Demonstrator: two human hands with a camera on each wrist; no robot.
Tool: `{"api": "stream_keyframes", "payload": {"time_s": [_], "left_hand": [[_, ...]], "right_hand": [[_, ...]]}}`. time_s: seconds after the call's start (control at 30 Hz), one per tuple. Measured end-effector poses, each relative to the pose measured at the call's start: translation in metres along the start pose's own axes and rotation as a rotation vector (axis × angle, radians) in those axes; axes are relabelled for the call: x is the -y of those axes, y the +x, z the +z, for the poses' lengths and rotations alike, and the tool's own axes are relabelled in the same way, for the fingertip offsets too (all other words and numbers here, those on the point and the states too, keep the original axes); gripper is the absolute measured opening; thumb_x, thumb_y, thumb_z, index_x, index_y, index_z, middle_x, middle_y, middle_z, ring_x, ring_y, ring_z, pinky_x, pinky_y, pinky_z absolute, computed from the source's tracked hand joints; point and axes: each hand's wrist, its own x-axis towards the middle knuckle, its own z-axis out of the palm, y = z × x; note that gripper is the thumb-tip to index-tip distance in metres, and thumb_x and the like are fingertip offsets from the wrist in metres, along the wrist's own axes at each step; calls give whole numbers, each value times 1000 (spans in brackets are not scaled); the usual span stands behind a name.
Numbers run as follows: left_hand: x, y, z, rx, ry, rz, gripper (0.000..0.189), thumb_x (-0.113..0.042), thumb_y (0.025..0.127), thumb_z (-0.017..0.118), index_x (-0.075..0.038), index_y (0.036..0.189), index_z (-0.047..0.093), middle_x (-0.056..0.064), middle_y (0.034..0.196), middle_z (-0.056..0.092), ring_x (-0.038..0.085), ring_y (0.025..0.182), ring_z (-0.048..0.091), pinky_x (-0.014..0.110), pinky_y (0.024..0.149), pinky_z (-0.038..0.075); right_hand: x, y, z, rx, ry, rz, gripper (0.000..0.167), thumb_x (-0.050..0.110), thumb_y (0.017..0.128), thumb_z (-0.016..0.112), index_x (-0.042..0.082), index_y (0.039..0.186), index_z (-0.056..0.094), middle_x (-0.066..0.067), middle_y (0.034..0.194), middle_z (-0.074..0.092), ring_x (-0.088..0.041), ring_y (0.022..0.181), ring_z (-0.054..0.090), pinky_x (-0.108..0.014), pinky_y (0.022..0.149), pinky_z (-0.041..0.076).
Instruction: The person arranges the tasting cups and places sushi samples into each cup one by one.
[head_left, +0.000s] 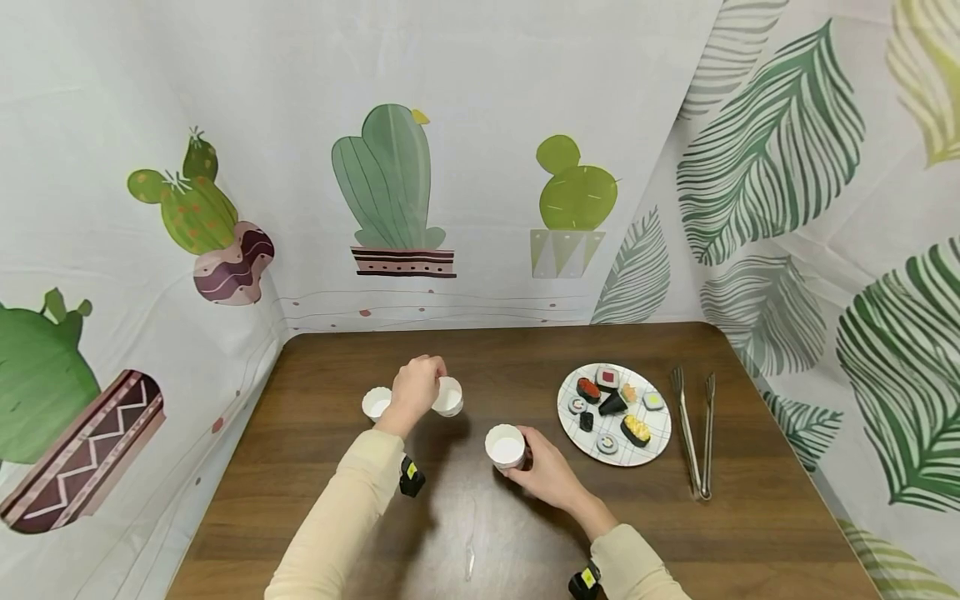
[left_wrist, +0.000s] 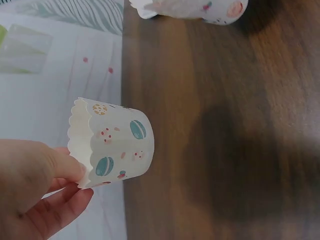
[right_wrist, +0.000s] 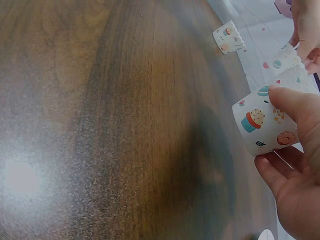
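My left hand (head_left: 415,390) pinches the scalloped rim of a white paper baking cup (left_wrist: 117,142) between thumb and fingers. This cup is tilted and hangs above the table, its side printed with macarons and cookies. Nearer to me and further right, my right hand (head_left: 551,472) grips a second paper baking cup (right_wrist: 267,117) round its side, mouth up. A cupcake and a donut are printed on that one. Just left of my left hand stands a third baking cup (head_left: 374,404) on the table. The two held cups are apart.
A round white plate (head_left: 572,433) with several sushi pieces lies right of my right hand. Beyond it are metal tongs (head_left: 692,450), spread apart. The brown wooden table (head_left: 510,358) ends at a wall cloth (head_left: 487,150) printed with cacti and leaves.
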Motion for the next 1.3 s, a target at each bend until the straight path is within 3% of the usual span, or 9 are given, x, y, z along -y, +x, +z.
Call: {"api": "stream_keyframes", "payload": {"time_s": [0.57,0.93,1.07,1.3], "left_hand": [[25,-1,24,19,-34,-149,15,2,73,62,-13,76,66,9,83,66,35,74,64,43,57,49],[37,0,35,68,-34,-223,17,4,76,58,-10,81,67,10,89,66,36,78,64,44,61,50],[41,-2,36,29,-39,-248,18,5,73,58,-10,78,66,10,84,65,37,74,64,44,56,49],[46,-6,40,-10,-44,-238,15,2,75,59,-8,79,69,13,84,66,38,76,64,46,61,50]], "right_hand": [[2,-1,-1,16,-19,-7,62,12,66,80,3,120,51,-7,111,59,-18,99,57,-33,83,49],[3,-1,-2,19,-10,12,61,13,68,80,4,120,50,-7,111,59,-18,100,57,-34,84,48],[2,-1,-1,16,-16,10,61,12,67,80,4,120,51,-6,110,59,-17,99,57,-33,84,48],[2,-2,-1,18,-28,-16,61,12,67,80,2,119,51,-8,110,59,-19,99,57,-34,83,49]]}}
